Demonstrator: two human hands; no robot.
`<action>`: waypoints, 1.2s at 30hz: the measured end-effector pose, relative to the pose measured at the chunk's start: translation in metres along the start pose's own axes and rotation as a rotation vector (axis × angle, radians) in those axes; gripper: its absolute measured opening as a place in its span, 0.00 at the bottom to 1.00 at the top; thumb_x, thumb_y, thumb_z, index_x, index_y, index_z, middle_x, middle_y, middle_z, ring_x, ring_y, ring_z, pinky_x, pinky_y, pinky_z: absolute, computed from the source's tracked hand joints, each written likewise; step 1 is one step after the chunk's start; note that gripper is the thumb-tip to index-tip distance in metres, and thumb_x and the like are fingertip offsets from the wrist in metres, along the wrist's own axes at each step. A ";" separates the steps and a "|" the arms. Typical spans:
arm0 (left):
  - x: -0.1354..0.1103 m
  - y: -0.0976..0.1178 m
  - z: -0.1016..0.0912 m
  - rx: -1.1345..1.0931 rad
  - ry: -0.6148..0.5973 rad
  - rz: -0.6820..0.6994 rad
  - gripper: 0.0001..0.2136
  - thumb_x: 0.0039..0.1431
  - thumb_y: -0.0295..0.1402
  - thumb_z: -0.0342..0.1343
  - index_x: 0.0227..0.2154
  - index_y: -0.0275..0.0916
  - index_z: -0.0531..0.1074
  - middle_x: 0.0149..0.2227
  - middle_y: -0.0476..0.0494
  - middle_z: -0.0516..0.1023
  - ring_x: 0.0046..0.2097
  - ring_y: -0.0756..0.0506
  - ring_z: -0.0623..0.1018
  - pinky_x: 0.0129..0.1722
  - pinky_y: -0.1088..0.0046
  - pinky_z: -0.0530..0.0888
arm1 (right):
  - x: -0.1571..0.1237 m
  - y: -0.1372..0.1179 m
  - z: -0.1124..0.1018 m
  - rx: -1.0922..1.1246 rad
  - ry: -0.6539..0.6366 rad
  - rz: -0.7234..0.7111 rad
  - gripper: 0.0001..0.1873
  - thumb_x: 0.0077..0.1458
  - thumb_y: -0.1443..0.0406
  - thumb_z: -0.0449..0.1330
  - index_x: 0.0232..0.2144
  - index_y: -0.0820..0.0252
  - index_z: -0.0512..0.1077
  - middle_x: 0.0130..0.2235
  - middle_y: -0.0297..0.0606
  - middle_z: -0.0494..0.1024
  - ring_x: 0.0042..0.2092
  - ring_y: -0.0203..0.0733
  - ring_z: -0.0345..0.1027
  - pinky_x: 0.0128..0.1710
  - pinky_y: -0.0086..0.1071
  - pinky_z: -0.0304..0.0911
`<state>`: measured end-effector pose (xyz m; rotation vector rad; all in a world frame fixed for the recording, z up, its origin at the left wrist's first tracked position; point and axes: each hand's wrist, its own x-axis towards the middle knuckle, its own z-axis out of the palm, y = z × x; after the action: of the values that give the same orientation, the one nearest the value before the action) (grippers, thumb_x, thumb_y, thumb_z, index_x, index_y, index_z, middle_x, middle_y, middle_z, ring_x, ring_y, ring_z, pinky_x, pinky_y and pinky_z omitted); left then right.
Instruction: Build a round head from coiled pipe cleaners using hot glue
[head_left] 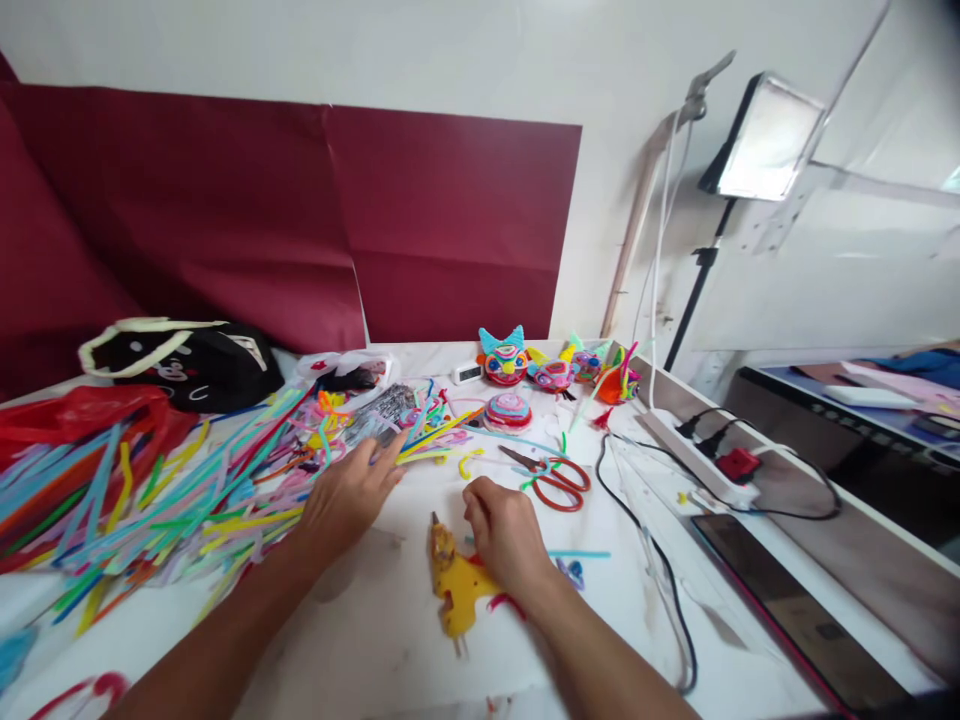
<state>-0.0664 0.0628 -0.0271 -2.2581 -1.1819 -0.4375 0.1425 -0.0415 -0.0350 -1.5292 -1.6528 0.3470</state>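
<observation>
My left hand (352, 493) lies flat with fingers stretched out on the white table (375, 640), fingertips touching the edge of a big heap of coloured pipe cleaners (172, 480). My right hand (504, 528) is curled closed just right of a yellow glue gun (454, 585) that lies on the table; what its fingers hold is hidden. Red-handled scissors (553, 480) lie a little beyond the right hand.
Finished pipe-cleaner figures (504, 360) stand at the back near a round coil (508, 411). A black bag (184, 362) and red plastic bag (90, 415) sit at left. A power strip (694, 455), black cable (660, 570) and dark tablet (795, 610) lie at right.
</observation>
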 end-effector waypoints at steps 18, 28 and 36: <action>-0.008 -0.005 0.013 -0.262 0.200 0.108 0.16 0.67 0.37 0.42 0.48 0.36 0.71 0.39 0.37 0.78 0.40 0.42 0.77 0.42 0.64 0.73 | 0.042 0.000 -0.008 0.720 0.180 0.287 0.21 0.47 0.51 0.61 0.36 0.61 0.70 0.27 0.36 0.77 0.20 0.33 0.65 0.18 0.26 0.54; -0.008 -0.007 0.020 -0.203 0.295 0.226 0.14 0.67 0.33 0.43 0.47 0.37 0.71 0.39 0.39 0.79 0.42 0.41 0.77 0.43 0.64 0.72 | 0.042 0.002 0.011 0.855 0.269 0.292 0.20 0.44 0.55 0.62 0.37 0.59 0.67 0.22 0.29 0.74 0.17 0.32 0.60 0.16 0.25 0.50; -0.008 -0.007 0.026 -0.195 0.314 0.233 0.15 0.67 0.34 0.42 0.46 0.37 0.72 0.39 0.39 0.80 0.42 0.41 0.78 0.42 0.64 0.72 | 0.043 0.006 0.011 0.867 0.273 0.281 0.11 0.45 0.58 0.61 0.25 0.62 0.70 0.22 0.32 0.73 0.18 0.29 0.59 0.18 0.25 0.51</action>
<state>-0.0753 0.0763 -0.0493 -2.3456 -0.7354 -0.8079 0.1424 0.0030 -0.0293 -1.0596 -0.8716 0.8360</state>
